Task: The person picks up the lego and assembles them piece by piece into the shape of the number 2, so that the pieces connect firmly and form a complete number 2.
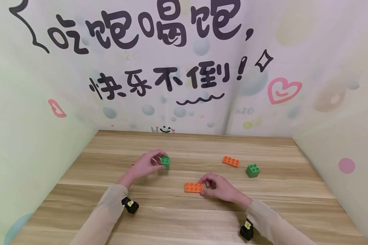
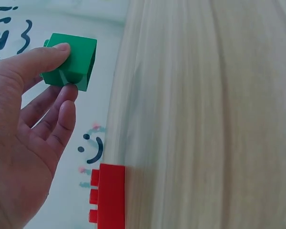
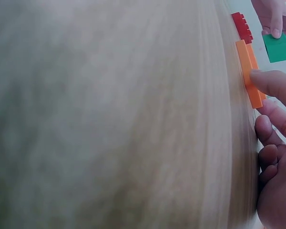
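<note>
You've got a green block [image 1: 165, 163] pinched between the thumb and fingers of your left hand [image 1: 146, 164], up off the desk [image 1: 159, 217]. Your right hand [image 1: 220, 188] is pinching the right end of a flat orange brick [image 1: 193, 187], studs up; can't really tell if that one's touching the wood. There's a red brick [image 2: 112, 196] on the desk near your left hand, plus a second orange brick [image 1: 231, 161] and another green block [image 1: 253, 170] near each other off to your right.
</note>
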